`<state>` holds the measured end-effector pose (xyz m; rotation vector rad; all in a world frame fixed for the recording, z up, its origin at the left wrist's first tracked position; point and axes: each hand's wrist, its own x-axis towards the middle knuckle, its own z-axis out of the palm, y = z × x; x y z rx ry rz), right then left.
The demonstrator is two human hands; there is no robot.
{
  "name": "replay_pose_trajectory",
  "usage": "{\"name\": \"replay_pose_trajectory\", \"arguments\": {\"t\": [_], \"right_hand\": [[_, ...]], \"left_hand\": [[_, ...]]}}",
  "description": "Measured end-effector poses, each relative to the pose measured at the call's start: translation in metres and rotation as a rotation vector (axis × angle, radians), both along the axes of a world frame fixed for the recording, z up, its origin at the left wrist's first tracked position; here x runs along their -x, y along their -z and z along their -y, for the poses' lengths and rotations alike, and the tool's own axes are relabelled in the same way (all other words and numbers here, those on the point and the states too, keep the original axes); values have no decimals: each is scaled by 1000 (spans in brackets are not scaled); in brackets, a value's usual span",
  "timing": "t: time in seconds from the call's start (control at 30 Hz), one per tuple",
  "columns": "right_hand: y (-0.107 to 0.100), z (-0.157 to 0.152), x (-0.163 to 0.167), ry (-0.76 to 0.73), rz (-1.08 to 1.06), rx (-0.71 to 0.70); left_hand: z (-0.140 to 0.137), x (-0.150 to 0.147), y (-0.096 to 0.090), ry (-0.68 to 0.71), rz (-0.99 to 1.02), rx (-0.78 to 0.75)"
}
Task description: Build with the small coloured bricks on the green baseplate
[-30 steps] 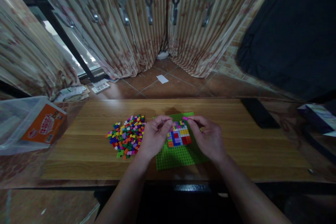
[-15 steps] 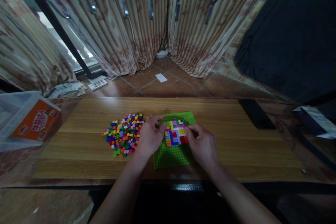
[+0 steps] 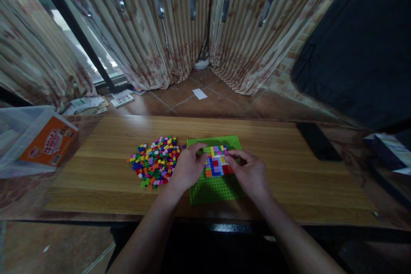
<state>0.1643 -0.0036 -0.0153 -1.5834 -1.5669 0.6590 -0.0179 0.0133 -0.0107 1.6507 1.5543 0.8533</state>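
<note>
A person's two bare hands are working over a green studded plate (image 3: 215,192), which is lying flat on a wooden tabletop (image 3: 298,188). A patch of small coloured bricks (image 3: 218,167), mostly red, blue, white, yellow and orange, is sitting on the plate, between the hands. The left hand (image 3: 189,166) is hovering at the patch's left side, its grip partly open, with a small gap showing between thumb and forefinger; whether it is holding a brick, one cannot tell. The right hand (image 3: 252,174) is bending over the patch's upper right corner, its grip nearly closed, thumb and forefinger close together; whether a brick is between them is too small to tell. A loose pile of bricks (image 3: 157,162) in many colours is spreading over the tabletop just left of the left hand. A black flat object (image 3: 318,141) is lying well to the right. A clear plastic tub (image 3: 19,120) with an orange label (image 3: 49,141) is standing at the far left. Beyond the tabletop, striped curtains (image 3: 144,43) are hanging down to a tiled floor (image 3: 231,105)
</note>
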Motion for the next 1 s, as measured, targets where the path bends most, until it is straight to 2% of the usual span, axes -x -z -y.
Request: {"name": "replay_pose_trajectory", "arguments": {"t": [0.47, 0.87, 1.0], "right_hand": [[-1, -5, -5, -25, -59, 106], [3, -13, 1, 52, -376, 220], [6, -17, 1, 59, -383, 220]], "left_hand": [[0, 0, 2, 17, -35, -21], [2, -1, -1, 6, -69, 3], [2, -2, 0, 5, -72, 13]]}}
